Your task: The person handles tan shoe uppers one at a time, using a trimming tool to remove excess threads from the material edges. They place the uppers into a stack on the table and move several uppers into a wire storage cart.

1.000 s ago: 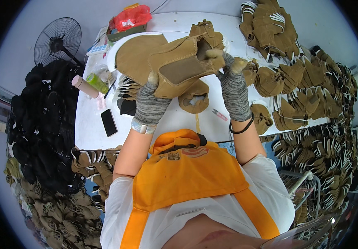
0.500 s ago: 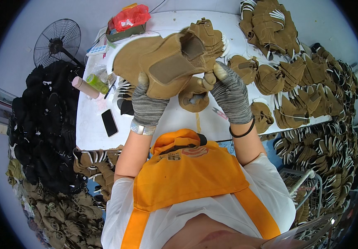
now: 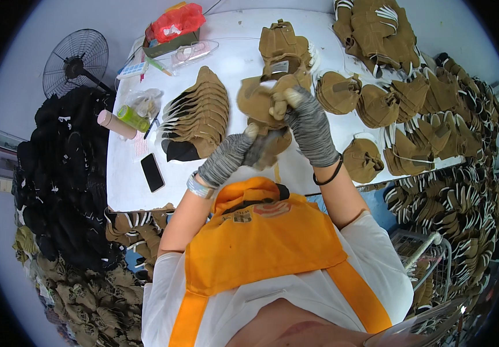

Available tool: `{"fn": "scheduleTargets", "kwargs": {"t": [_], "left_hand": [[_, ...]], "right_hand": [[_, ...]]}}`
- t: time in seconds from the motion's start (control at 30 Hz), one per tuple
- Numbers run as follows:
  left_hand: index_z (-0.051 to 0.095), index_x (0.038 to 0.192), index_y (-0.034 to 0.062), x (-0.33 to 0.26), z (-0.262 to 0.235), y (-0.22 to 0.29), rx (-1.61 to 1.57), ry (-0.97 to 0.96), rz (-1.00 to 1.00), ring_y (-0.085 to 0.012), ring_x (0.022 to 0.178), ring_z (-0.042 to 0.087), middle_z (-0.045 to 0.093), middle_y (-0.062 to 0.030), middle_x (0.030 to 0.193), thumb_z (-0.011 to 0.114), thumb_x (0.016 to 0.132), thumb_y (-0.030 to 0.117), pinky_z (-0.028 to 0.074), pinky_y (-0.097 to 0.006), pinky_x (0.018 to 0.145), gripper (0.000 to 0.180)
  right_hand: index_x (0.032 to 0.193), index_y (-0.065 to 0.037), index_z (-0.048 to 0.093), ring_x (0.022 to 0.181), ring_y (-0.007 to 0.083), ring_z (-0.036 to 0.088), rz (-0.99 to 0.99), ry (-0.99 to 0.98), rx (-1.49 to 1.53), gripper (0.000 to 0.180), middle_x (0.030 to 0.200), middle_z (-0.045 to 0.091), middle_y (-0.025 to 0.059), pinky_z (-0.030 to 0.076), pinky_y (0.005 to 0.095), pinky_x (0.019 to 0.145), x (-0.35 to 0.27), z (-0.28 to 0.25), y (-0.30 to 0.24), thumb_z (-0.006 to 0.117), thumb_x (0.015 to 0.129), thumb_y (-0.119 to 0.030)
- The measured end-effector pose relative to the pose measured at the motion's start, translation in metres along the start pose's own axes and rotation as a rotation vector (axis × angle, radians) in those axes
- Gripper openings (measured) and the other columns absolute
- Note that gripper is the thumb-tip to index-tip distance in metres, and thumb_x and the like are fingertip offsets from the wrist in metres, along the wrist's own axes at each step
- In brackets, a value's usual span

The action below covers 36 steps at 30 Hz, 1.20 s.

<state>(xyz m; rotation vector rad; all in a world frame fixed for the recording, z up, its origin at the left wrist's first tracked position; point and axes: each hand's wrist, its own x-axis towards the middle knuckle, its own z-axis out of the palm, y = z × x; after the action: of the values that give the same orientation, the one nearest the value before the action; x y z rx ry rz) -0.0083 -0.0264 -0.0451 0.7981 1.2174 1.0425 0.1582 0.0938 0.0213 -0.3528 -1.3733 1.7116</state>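
A brown boot upper (image 3: pixel 256 99), partly blurred by motion, is tilted above the middle of the white table. My right hand (image 3: pixel 307 118), in a grey knitted glove with bare-looking fingertips, is closed on its edge. Just below it, my left hand (image 3: pixel 226 156) wears a matching glove; its thumb points up near the upper, and its fingers are smeared, so their grip is hard to read. To the left lies a fanned stack of brown uppers (image 3: pixel 206 110) with white edges and black lining. Beyond my hands stands another pile of brown boot uppers (image 3: pixel 280 41).
On the table's left are a phone (image 3: pixel 152 172), a pink bottle (image 3: pixel 116 124), a green container (image 3: pixel 134 118) and a box with a red bag (image 3: pixel 174 32). Bundled uppers (image 3: pixel 379 107) crowd the right side. A fan (image 3: pixel 76 63) stands behind a black heap (image 3: pixel 67 185).
The boot upper has turned and moved right, out of its earlier sideways pose, uncovering the fanned stack. My left hand has shifted right and slightly down; my right hand stays close to where it was.
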Motion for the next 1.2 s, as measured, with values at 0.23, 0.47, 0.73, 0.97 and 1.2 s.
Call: {"fn": "scheduleTargets", "kwargs": {"t": [0.23,0.47,0.73,0.97,1.2], "left_hand": [[0.057,0.119,0.0003,0.008,0.063,0.048,-1.169,-0.102,0.027,-0.0172,0.094,0.061,0.063,-0.0083,0.109,0.053,0.097,0.041,0.053,-0.032,0.089,0.047],[0.056,0.118,-0.0029,0.024,0.058,0.025,-0.653,0.234,0.179,-0.0199,0.1,0.064,0.065,-0.0123,0.11,0.057,0.097,0.024,0.054,-0.029,0.089,0.034],[0.064,0.116,-0.002,0.002,0.04,0.039,-0.013,0.441,0.552,-0.0137,0.095,0.062,0.068,-0.009,0.107,0.06,0.095,0.022,0.048,-0.027,0.088,0.032],[0.066,0.107,-0.0005,-0.013,0.055,0.053,0.165,0.49,0.629,-0.011,0.082,0.059,0.066,-0.0062,0.092,0.061,0.095,0.018,0.049,-0.025,0.073,0.023],[0.065,0.109,-0.0007,-0.02,0.045,0.045,0.105,0.553,0.604,-0.0111,0.082,0.057,0.066,-0.0064,0.094,0.06,0.096,0.02,0.049,-0.026,0.074,0.024]], "right_hand": [[0.09,-0.006,0.061,0.079,0.0317,0.06,-0.488,-0.133,-1.04,0.012,0.084,0.061,0.0121,0.049,0.0405,0.069,-0.024,0.002,0.018,0.065,0.083,-0.014],[0.092,-0.007,0.064,0.083,0.032,0.059,-0.39,-0.145,-1.082,0.013,0.086,0.064,0.0116,0.045,0.0418,0.075,-0.036,-0.02,0.015,0.064,0.086,-0.018],[0.111,-0.014,0.065,0.095,0.0329,0.064,0.582,-0.152,-1.706,0.038,0.107,0.068,0.0127,0.049,0.0444,0.084,-0.09,-0.19,0.152,0.063,0.086,-0.043],[0.099,-0.012,0.063,0.094,0.0323,0.065,0.661,-0.07,-1.701,0.028,0.099,0.068,0.0132,0.049,0.0446,0.082,-0.101,-0.214,0.216,0.072,0.08,-0.03],[0.088,-0.009,0.055,0.068,0.0166,0.056,0.609,0.523,-0.064,0.03,0.079,0.056,0.0044,0.05,0.0293,0.068,-0.051,-0.218,0.189,0.062,0.093,-0.038]]}}
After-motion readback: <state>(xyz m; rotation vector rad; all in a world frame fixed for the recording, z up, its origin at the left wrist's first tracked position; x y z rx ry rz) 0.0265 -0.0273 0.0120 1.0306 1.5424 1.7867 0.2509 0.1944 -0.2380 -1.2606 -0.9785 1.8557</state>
